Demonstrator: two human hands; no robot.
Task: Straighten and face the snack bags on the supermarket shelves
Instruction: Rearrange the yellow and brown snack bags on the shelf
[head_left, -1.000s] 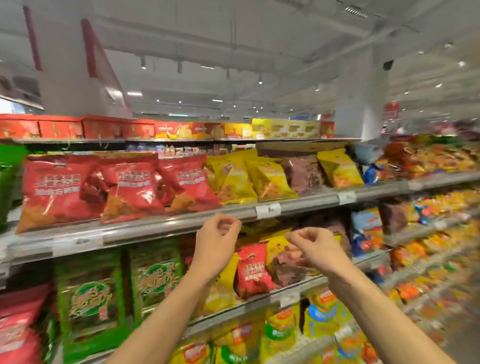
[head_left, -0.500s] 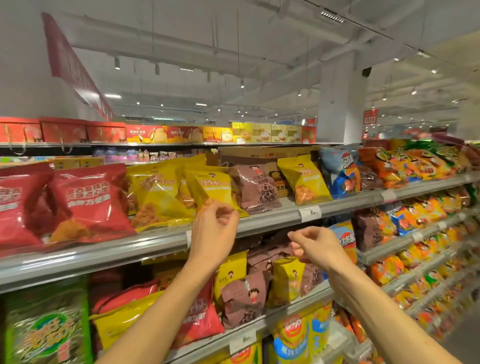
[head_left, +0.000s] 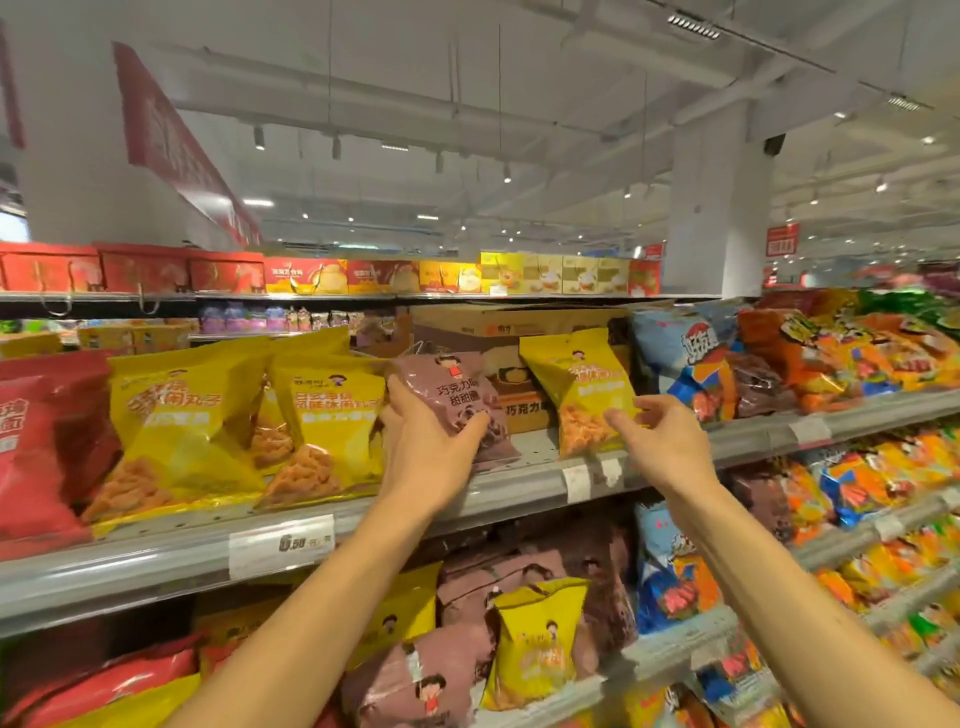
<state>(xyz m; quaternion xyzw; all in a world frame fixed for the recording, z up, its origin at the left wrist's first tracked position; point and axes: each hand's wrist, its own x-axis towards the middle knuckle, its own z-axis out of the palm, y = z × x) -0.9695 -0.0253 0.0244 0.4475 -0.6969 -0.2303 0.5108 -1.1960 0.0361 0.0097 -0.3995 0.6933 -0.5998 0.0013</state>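
The left hand (head_left: 431, 447) is gripping a mauve-brown crinkled plastic snack bag (head_left: 457, 400), thumb on its left edge and fingers curling over its lower front, while the bag is standing tilted on the grey metal shelf (head_left: 519, 480). Just right of that bag, the right hand (head_left: 660, 441) is hovering with fingers loosely spread, holding nothing, in front of a yellow plastic snack bag (head_left: 582, 384) leaning beside a brown cardboard box (head_left: 514, 332).
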